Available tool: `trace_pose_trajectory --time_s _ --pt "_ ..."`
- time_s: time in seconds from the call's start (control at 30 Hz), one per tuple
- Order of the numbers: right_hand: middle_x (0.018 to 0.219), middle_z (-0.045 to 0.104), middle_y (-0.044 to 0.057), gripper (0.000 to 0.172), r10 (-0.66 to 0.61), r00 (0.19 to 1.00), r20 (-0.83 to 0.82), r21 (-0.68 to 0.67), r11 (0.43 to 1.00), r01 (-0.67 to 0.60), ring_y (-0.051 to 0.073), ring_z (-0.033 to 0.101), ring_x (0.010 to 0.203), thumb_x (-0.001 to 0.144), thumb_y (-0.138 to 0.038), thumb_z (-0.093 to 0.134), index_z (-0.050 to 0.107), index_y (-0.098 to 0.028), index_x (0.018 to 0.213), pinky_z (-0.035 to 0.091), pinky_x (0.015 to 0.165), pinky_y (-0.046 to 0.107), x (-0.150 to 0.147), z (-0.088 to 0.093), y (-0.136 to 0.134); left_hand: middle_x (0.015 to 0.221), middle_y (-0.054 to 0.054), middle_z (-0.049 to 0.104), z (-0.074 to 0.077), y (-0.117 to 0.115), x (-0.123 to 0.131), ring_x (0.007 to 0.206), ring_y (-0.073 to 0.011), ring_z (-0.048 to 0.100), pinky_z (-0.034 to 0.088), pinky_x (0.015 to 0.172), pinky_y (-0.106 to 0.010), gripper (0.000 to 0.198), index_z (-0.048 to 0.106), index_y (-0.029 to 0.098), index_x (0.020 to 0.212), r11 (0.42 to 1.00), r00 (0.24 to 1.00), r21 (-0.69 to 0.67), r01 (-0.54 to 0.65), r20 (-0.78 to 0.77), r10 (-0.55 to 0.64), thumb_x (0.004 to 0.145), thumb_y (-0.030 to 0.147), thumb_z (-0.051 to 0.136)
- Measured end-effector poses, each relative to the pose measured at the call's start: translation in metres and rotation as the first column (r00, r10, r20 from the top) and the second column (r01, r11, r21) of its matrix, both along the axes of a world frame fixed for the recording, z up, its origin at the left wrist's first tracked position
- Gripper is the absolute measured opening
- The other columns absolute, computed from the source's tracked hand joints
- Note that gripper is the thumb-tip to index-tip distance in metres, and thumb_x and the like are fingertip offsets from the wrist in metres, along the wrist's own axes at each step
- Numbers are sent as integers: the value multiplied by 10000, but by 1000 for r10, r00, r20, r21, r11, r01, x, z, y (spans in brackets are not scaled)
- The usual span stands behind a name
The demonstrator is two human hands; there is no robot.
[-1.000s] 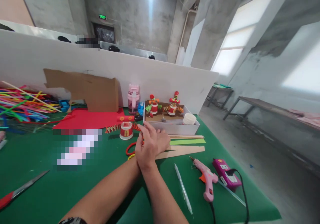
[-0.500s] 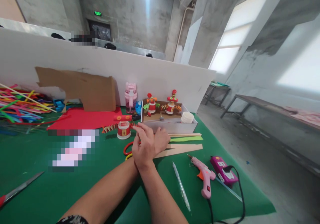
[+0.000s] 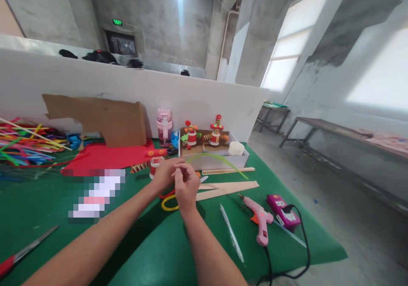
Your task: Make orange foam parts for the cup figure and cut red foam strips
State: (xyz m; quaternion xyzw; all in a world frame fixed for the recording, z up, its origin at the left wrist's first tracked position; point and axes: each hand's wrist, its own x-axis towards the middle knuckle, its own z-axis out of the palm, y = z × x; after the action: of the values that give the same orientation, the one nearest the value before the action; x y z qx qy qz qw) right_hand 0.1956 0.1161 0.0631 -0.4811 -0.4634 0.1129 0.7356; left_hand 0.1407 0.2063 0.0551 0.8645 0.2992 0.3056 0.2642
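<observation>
Both hands have lifted off the worktop (image 3: 47, 235); the left hand (image 3: 165, 173) and right hand (image 3: 186, 184) now pinch a green strip (image 3: 219, 160), fingertips overlapping, blurred.

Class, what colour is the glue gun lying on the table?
Pink, with an orange trigger; glue gun, head view.

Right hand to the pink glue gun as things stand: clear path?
Probably yes. The glue gun lies in the open on the green mat, right of the right hand; only a clear stick lies between. The hand pinches a green strip.
</observation>
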Motion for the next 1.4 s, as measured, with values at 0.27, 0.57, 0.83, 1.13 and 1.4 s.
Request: trace_pose_trajectory --time_s 0.27,0.57,0.83,1.13,1.4 --pt "679 688 17 310 125 785 -606 -304 876 -374 131 582 512 726 -493 693 635 -190 706 478 467 234 -1 -15 21 946 -124 738 0 -20 -86 871 -256 662 489 816 -395 334 705 193 891 924 975 321 -209 0 221 953 352 419" --pt "811 769 64 370 358 613 -704 26 876 -482 197 719 695 684 -481 821 700 -181 863 599 725 358 9 -15 22 1080 -105 735 -4 -25 -95 986 -264 678 533 872 -411 524 643 187 1172 966 983 -253 -56 155 98 824 570 558" --pt "816 766 72 436 429 649 -628 -23 823 -567 232 735 805 741 -614 727 694 -195 858 599 730 360 3 -11 20 648 -24 641 1 -17 -104 650 -194 568 485 667 -328 497 641 199 631 831 996 -553 59 93 -8 689 694 637" --pt "475 610 -1 479 138 925 -355 -362 892 -272 151 613 509 783 -631 653 685 -189 602 507 549 254 38 -10 20 553 44 573 11 -1 -135 600 -150 506 373 611 -254 462 608 204 736 838 981 -518 -175 -17 194 662 656 669" --pt "406 456 -55 466 -48 948 -313 -397 914 -85 73 400 399 758 -569 679 610 -183 505 328 427 209 49 -5 17 557 65 558 13 -1 -135 600 -131 466 360 627 -250 456 605 201 785 781 968 -602 -165 53 246 610 602 734"
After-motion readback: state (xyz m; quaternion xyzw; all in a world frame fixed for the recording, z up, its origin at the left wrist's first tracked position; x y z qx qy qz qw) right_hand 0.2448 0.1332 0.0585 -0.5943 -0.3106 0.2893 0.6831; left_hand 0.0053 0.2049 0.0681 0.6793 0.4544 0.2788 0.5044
